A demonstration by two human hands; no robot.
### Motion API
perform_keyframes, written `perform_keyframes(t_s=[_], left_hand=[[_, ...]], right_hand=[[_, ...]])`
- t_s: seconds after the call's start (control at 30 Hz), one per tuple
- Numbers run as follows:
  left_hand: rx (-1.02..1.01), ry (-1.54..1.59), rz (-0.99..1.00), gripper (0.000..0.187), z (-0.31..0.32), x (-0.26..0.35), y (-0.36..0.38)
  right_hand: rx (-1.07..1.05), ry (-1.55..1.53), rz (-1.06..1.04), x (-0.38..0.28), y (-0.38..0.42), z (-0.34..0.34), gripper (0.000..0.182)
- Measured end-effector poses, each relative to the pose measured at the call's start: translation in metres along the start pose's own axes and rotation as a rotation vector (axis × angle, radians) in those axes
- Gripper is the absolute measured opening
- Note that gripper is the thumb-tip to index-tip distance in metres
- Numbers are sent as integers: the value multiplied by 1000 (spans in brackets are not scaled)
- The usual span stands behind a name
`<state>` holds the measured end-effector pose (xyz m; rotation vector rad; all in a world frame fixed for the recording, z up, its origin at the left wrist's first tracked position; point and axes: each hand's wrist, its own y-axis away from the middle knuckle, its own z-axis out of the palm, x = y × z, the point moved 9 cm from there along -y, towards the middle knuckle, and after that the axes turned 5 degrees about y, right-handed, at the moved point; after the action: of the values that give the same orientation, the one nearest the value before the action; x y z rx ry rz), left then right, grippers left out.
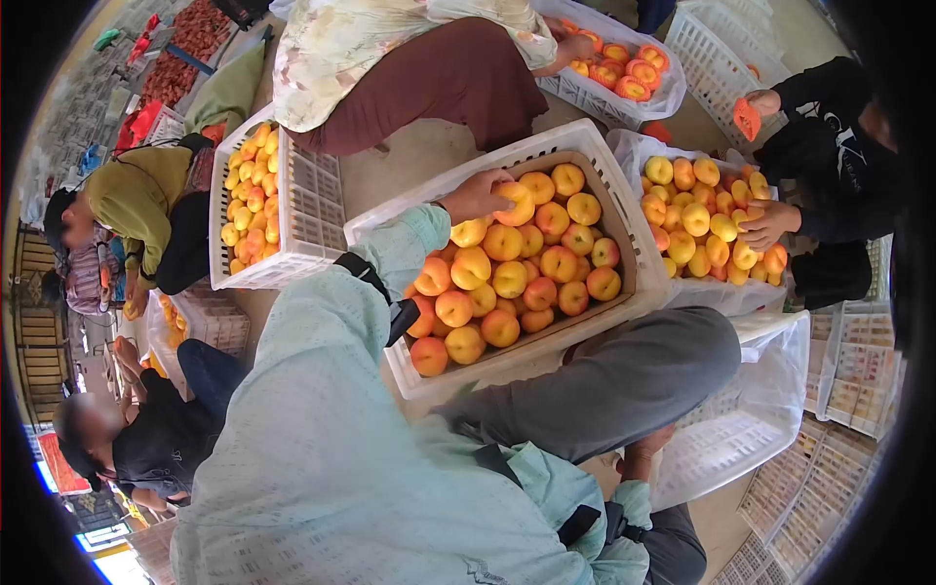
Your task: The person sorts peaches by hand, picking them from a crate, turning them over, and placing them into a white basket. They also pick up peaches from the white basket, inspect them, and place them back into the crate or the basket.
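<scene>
My left hand reaches over the white crate in front of me, fingers curled on a yellow-orange peach at the crate's far left side. Loose peaches with red blush fill much of this cardboard-lined crate. Beside my bent knee, my right hand is low by a crate lined with clear plastic. Its fingers are mostly hidden behind the leg.
A crate of peaches stands left of mine, another right. A person in a floral top sits opposite; one in black holds an orange foam net. Netted fruit fills a crate behind. Stacked crates stand lower right.
</scene>
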<state>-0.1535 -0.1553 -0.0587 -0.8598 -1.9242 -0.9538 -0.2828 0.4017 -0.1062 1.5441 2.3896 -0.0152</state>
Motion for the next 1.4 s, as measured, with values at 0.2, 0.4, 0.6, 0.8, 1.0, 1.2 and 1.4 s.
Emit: perform_keyframes(t_s=[0.2,0.4,0.6,0.8,1.0,1.2,1.4], left_hand=[[-74,115,-14,50,-29,14,48],[51,306,-125,50,-63,-8,102],[-224,-40,83,48,48,21,125],[-604,-658,296,47,131,10,144],[-574,-585,278,42,128,15,145],[-646,-405,315,39,146,0,143],[-642,-368,301,36,151,-1,144]], right_hand=[[44,-508,182,21,5,4,57],[80,-485,240,19,6,-1,46],[43,-997,609,31,16,17,41],[135,-1122,674,21,20,8,37],[109,-861,411,59,10,34,44],[141,-611,298,53,3,18,45],[62,-510,329,58,0,25,45]])
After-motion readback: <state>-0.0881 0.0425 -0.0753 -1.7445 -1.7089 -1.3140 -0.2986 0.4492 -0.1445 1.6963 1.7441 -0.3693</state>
